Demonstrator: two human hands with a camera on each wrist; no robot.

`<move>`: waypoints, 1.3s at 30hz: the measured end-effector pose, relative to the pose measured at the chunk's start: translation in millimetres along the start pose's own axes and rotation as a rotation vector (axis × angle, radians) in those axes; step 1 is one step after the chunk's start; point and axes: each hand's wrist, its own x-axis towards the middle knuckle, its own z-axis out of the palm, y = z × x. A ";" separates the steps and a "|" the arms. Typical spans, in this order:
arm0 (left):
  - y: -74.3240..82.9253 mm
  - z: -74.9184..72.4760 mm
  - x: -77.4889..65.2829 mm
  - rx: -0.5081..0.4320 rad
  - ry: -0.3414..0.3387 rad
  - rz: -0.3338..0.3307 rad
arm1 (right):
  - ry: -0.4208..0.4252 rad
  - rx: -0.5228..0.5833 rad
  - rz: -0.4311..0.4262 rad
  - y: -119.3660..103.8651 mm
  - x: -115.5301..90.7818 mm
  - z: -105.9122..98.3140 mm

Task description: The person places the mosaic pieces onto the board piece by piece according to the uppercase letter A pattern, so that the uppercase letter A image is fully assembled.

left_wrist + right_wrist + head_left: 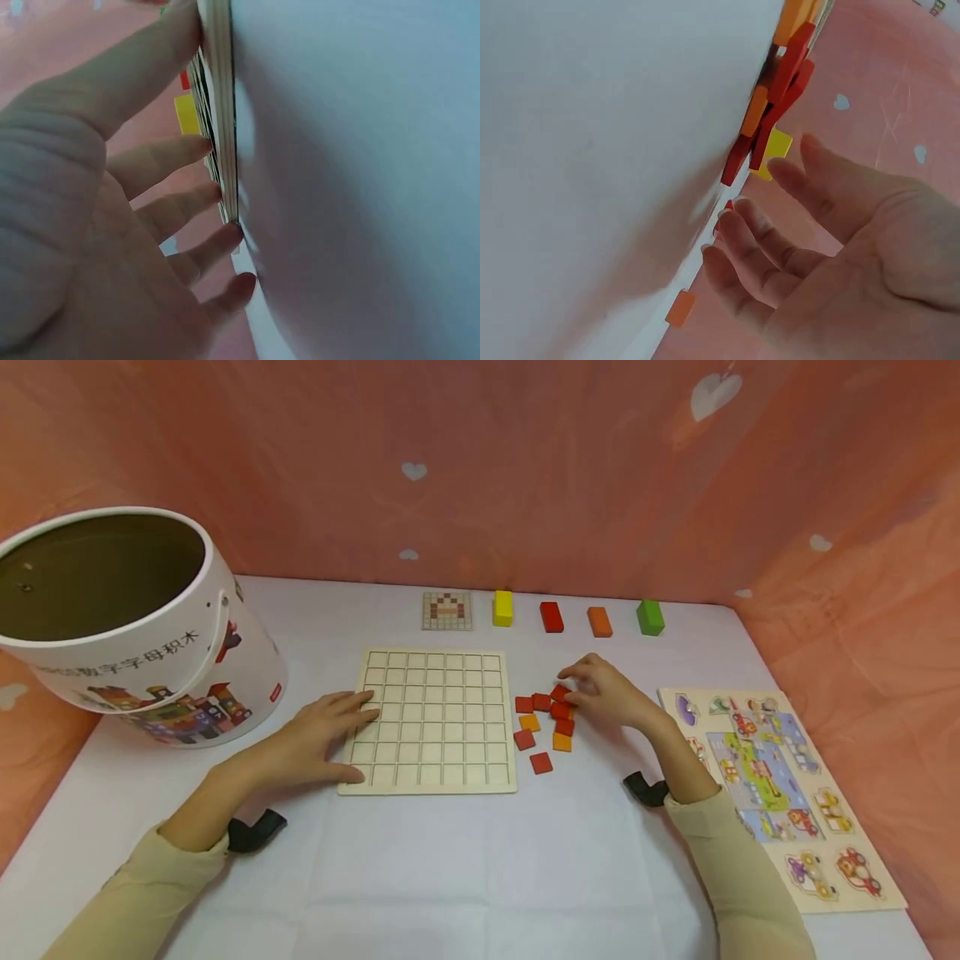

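In the head view a wooden grid board (433, 722) lies flat on the white table. My left hand (322, 739) rests at its left edge, fingertips and thumb spread over the border; the left wrist view has the fingers (161, 161) along the board's edge (221, 97). Right of the board is a loose cluster of small square tiles, red ones (541, 763) and orange ones (562, 742), some overlapping. My right hand (609, 693) hovers beside the cluster's upper right. Its fingers are loosely bent, and the right wrist view (817, 247) finds nothing between thumb and fingers.
Behind the board are a small pattern card (447, 611) and yellow (502, 608), red (552, 617), orange (600, 622) and green blocks (651, 617). A large white bucket (247, 668) stands at left. A wooden picture puzzle (765, 777) lies at right.
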 end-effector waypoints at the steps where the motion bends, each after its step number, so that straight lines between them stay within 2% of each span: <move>1: -1.0 -0.2 0.2 -0.021 -0.004 0.004 | 0.007 0.010 -0.003 0.5 1.4 -0.7; 5: -4.1 0.4 0.6 -0.079 -0.020 0.014 | 0.008 0.008 0.017 0.6 7.3 -3.0; 11: -10.9 2.0 0.5 -0.124 -0.028 0.038 | -0.041 -0.005 0.082 -0.1 14.6 -2.0; 16: -17.2 2.5 -1.6 -0.133 -0.017 0.044 | -0.082 0.036 0.077 -2.3 19.2 2.2; 21: -19.0 2.3 -2.5 -0.151 -0.003 0.040 | -0.025 0.066 0.052 -12.0 30.3 2.9; 25: -19.9 1.8 -3.0 -0.183 -0.016 0.031 | 0.006 0.101 0.010 -29.8 53.9 5.0; 32: -21.6 2.4 -1.3 -0.180 -0.005 0.046 | -0.092 0.212 -0.166 -69.2 114.1 19.1; 35: -21.3 3.6 0.5 -0.169 -0.002 0.053 | -0.125 0.241 -0.178 -81.7 135.0 28.6; 39: -20.9 5.2 1.8 -0.174 -0.011 0.050 | -0.154 0.232 -0.146 -95.0 148.5 40.1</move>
